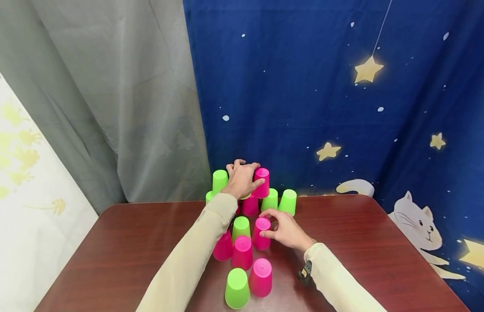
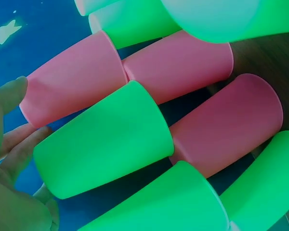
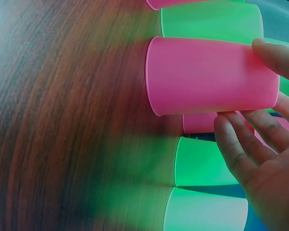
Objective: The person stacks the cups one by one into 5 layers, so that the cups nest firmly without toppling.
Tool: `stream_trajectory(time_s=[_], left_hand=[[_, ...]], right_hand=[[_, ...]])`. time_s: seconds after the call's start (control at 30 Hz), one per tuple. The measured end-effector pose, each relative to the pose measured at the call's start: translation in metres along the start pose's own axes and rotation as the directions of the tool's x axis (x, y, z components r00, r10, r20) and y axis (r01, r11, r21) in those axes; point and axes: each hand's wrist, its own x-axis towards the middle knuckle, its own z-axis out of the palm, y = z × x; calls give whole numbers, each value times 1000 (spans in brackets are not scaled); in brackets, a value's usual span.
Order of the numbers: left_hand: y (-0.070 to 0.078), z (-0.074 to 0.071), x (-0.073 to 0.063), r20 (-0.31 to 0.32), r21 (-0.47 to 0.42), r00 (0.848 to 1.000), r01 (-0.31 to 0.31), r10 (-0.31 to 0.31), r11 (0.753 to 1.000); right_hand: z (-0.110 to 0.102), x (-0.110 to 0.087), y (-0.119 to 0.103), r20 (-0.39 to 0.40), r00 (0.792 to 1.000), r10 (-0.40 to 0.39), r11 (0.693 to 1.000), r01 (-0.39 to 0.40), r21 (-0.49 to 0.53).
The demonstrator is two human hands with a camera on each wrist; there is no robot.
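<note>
One pink cup (image 3: 207, 76) half-curled right hand (image 1: 286, 230) pinches, low middle | left hand (image 1: 242, 178) by green cup (image 2: 106, 140), upper middle, hold unclear | likely stacking; next needs gentle lift

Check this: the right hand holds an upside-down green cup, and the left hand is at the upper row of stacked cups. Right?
The colour is wrong: the right hand holds an upside-down pink cup, as the right wrist view shows. The left hand is at the upper row of stacked cups, as you say.
</note>
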Motion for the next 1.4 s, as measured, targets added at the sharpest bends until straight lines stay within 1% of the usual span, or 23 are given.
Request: stream_trajectory(time_s=[0.2, 0.33, 0.43, 0.57, 0.67, 0.73, 0.83, 0.97, 1.07, 1.23, 1.33, 1.37, 1.4], left_hand=[[-2, -12, -3, -21, -26, 1000, -2, 1, 1000], [-6, -25, -9, -50, -27, 999, -1, 0, 1000], [-9, -38, -19, -95, -35, 995, -24, 20, 999], [-12, -56, -38, -166, -47, 984, -70, 61, 996], [-15, -66, -52, -213, -48, 974, -94, 81, 994], [-19, -69, -63, -238, -47, 967, -107, 93, 993], [-25, -69, -80, -253, -52, 961, -126, 109, 991], [-33, -65, -108, -241, -65, 963, -143, 123, 988], [-39, -59, -132, -244, -70, 960, -162, 140, 984], [-48, -45, -171, -272, -57, 946, -198, 176, 979], [-51, -35, -194, -287, -88, 942, -204, 172, 975], [-51, -33, -202, -286, -113, 943, -207, 168, 972], [-50, -30, -210, -277, -145, 948, -204, 158, 968]], right_hand=[[-1, 2, -1, -1, 1000, -2, 1000, 2, 4], [-2, 3, -1, 4, 1000, -13, 1000, 13, 4], [-4, 3, -2, 7, 1000, -22, 1000, 22, 6], [-11, 5, -3, -3, 1000, -31, 1000, 31, 3], [-17, 7, -2, -15, 999, -34, 999, 34, 1], [-22, 8, -1, -15, 999, -30, 1000, 30, 5], [-27, 10, -1, -14, 1000, -23, 1000, 23, 0], [-35, 11, -3, -29, 999, -29, 999, 28, -24], [-41, 11, -5, -45, 999, -30, 998, 28, -54], [-53, 12, -9, -72, 997, -18, 996, 12, -83], [-62, 13, -11, -82, 996, -34, 995, 26, -93], [-65, 14, -11, -87, 995, -38, 995, 30, -93], [-68, 15, -12, -90, 995, -43, 995, 34, -97]])
